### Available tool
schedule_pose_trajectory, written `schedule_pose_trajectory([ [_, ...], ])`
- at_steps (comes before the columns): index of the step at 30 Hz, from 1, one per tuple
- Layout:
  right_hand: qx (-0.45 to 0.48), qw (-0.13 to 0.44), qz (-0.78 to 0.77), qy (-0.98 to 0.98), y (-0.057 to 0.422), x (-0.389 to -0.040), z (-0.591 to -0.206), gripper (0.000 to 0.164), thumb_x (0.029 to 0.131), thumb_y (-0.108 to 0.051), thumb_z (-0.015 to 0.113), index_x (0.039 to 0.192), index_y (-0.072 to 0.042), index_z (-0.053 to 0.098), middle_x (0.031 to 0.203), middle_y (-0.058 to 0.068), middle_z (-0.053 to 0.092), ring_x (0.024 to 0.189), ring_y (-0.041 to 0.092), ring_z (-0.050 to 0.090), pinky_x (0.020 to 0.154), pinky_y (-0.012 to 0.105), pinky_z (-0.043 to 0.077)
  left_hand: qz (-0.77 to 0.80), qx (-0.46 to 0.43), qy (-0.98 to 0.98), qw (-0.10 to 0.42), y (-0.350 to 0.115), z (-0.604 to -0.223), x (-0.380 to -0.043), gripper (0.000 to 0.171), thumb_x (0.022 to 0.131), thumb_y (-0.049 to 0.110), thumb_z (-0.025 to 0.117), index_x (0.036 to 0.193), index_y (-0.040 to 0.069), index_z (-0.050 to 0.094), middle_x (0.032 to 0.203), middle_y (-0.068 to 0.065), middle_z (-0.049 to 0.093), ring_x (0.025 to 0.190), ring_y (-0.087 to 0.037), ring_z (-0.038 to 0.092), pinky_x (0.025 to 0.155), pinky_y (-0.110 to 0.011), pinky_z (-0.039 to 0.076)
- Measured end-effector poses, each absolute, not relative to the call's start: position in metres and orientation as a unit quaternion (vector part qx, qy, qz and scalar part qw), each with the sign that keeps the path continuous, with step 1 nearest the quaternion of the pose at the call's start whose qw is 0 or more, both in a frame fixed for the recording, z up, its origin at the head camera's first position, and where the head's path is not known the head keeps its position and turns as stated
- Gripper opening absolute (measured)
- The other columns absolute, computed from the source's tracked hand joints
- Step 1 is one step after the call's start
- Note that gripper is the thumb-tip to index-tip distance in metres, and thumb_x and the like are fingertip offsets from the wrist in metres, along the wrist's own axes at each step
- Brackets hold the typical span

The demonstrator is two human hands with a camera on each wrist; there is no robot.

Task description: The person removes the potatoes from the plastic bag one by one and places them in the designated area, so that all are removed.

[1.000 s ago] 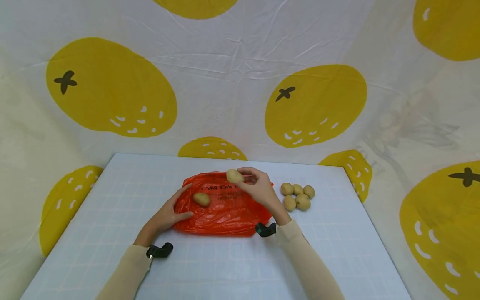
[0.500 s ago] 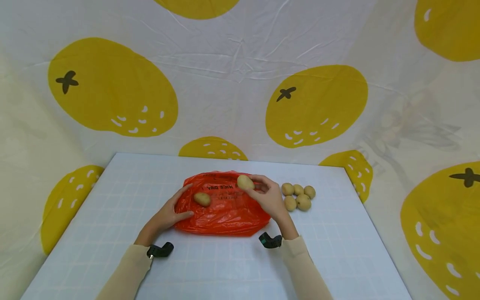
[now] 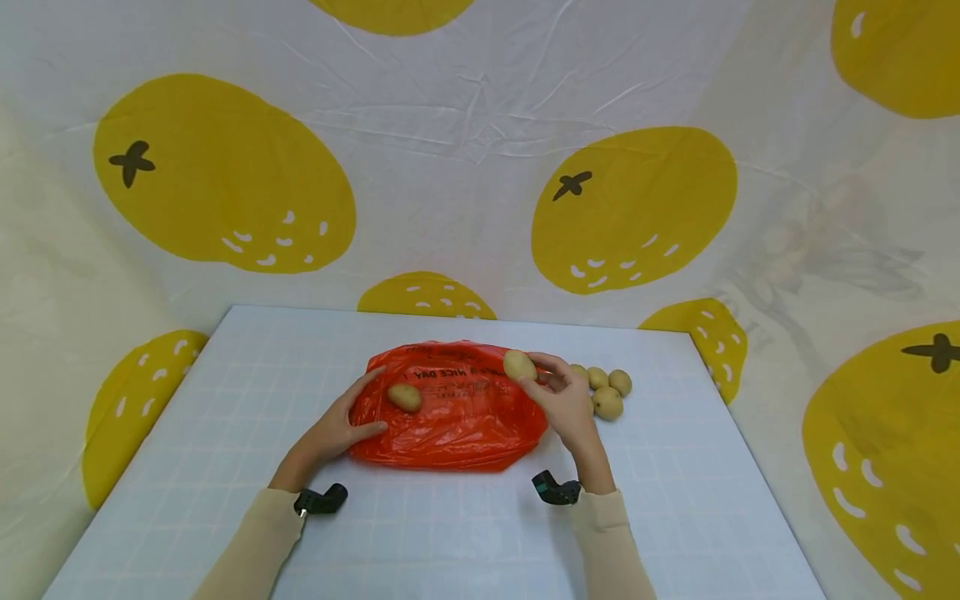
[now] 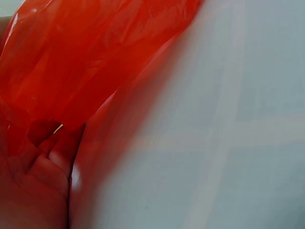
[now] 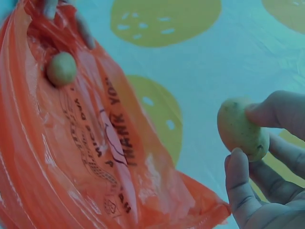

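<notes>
A pale potato (image 3: 518,365) is pinched between thumb and fingertips of my right hand (image 3: 564,404), raised over the right end of a red plastic bag (image 3: 457,433). In the right wrist view the same potato (image 5: 242,126) shows small dark specks. My left hand (image 3: 333,425) holds the bag's left end, thumb along the near side and index finger along the far side. The left wrist view shows its palm (image 4: 35,191) against the red film. Between thumb and finger lies a browner potato (image 3: 405,397); whether inside or on top of the bag, I cannot tell.
Several potatoes (image 3: 607,403) sit grouped on the table right of the bag, partly hidden by my right hand. The table (image 3: 420,533) has a pale checked cover. A white cloth (image 3: 435,183) printed with yellow fruit hangs behind and beside it.
My right hand has carried its potato rightward and slightly nearer, from over the bag's middle to its right end. It now covers part of the potato group. The left hand stays put.
</notes>
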State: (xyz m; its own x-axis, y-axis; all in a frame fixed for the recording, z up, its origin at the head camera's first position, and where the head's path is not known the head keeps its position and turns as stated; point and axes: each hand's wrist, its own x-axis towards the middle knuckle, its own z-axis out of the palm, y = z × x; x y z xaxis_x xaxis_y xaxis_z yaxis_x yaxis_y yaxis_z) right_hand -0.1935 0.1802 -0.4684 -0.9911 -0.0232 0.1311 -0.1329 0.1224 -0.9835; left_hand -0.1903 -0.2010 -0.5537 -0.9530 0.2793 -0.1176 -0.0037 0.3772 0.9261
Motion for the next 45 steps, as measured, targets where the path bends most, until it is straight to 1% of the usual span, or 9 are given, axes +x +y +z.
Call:
schedule_pose_trajectory([
  [4,0.033,0.060,0.648,-0.759,0.188,-0.192,-0.467,0.041,0.092,-0.012,0.078,0.131,-0.006,0.066,0.133,0.012,0.066,0.108,0.026,0.065,0.088,0.019,0.058,0.555,0.086,0.818,0.128,-0.201,-0.554,-0.191,0.091,0.089,0.034,0.080,0.161,0.041,0.025,0.172,-0.012,0.018,0.155,-0.046,0.016,0.118,-0.072,0.027],
  [11,0.025,0.067,0.651,-0.756,0.199,-0.193,-0.467,0.042,0.093,-0.011,0.076,0.133,-0.004,0.064,0.134,0.014,0.064,0.108,0.022,0.064,0.089,0.018,0.057,0.554,0.091,0.819,0.121,-0.200,-0.551,-0.190,0.092,0.089,0.034,0.080,0.162,0.038,0.025,0.171,-0.012,0.020,0.155,-0.046,0.018,0.117,-0.071,0.029],
  [15,0.018,0.080,0.658,-0.749,0.205,-0.193,-0.464,0.042,0.091,-0.006,0.077,0.132,-0.002,0.065,0.132,0.015,0.064,0.104,0.021,0.065,0.087,0.018,0.058,0.555,0.092,0.818,0.122,-0.200,-0.552,-0.190,0.092,0.089,0.033,0.080,0.162,0.038,0.024,0.171,-0.013,0.020,0.155,-0.046,0.018,0.117,-0.071,0.030],
  [22,-0.006,0.100,0.647,-0.756,0.217,-0.194,-0.461,0.042,0.091,-0.009,0.078,0.131,-0.003,0.067,0.132,0.016,0.065,0.101,0.013,0.067,0.086,0.018,0.058,0.549,0.091,0.822,0.124,-0.202,-0.553,-0.191,0.092,0.089,0.036,0.079,0.162,0.038,0.024,0.171,-0.013,0.019,0.155,-0.046,0.018,0.117,-0.071,0.030],
  [25,-0.005,0.116,0.648,-0.753,0.224,-0.195,-0.461,0.040,0.090,-0.008,0.079,0.129,-0.002,0.068,0.130,0.016,0.066,0.098,0.015,0.069,0.084,0.020,0.060,0.549,0.089,0.822,0.124,-0.201,-0.553,-0.191,0.092,0.089,0.037,0.079,0.162,0.038,0.024,0.171,-0.013,0.019,0.155,-0.046,0.018,0.117,-0.071,0.030],
  [31,-0.038,0.123,0.636,-0.761,0.241,-0.193,-0.461,0.042,0.092,-0.016,0.079,0.131,-0.007,0.067,0.132,0.009,0.064,0.103,0.014,0.068,0.086,0.018,0.059,0.551,0.089,0.820,0.127,-0.199,-0.554,-0.191,0.091,0.090,0.036,0.079,0.162,0.038,0.023,0.172,-0.013,0.018,0.155,-0.046,0.018,0.118,-0.071,0.029],
  [35,-0.059,0.129,0.638,-0.756,0.255,-0.191,-0.462,0.042,0.093,-0.018,0.078,0.132,-0.007,0.067,0.130,0.004,0.064,0.104,0.016,0.066,0.083,0.017,0.059,0.548,0.093,0.822,0.124,-0.198,-0.553,-0.191,0.090,0.090,0.035,0.078,0.162,0.039,0.024,0.171,-0.013,0.019,0.155,-0.046,0.018,0.118,-0.072,0.028],
  [42,-0.081,0.169,0.669,-0.719,0.277,-0.192,-0.463,0.044,0.089,-0.005,0.080,0.130,0.000,0.066,0.122,0.001,0.064,0.095,0.015,0.067,0.082,0.015,0.058,0.549,0.094,0.821,0.121,-0.199,-0.550,-0.190,0.089,0.091,0.033,0.078,0.162,0.038,0.024,0.171,-0.013,0.019,0.155,-0.046,0.019,0.117,-0.071,0.030],
  [45,-0.102,0.177,0.675,-0.709,0.286,-0.193,-0.467,0.045,0.087,-0.004,0.081,0.130,-0.001,0.067,0.120,0.000,0.065,0.093,0.014,0.068,0.080,0.015,0.059,0.546,0.094,0.824,0.121,-0.200,-0.550,-0.190,0.090,0.091,0.033,0.078,0.162,0.037,0.024,0.171,-0.013,0.019,0.155,-0.046,0.019,0.117,-0.071,0.030],
])
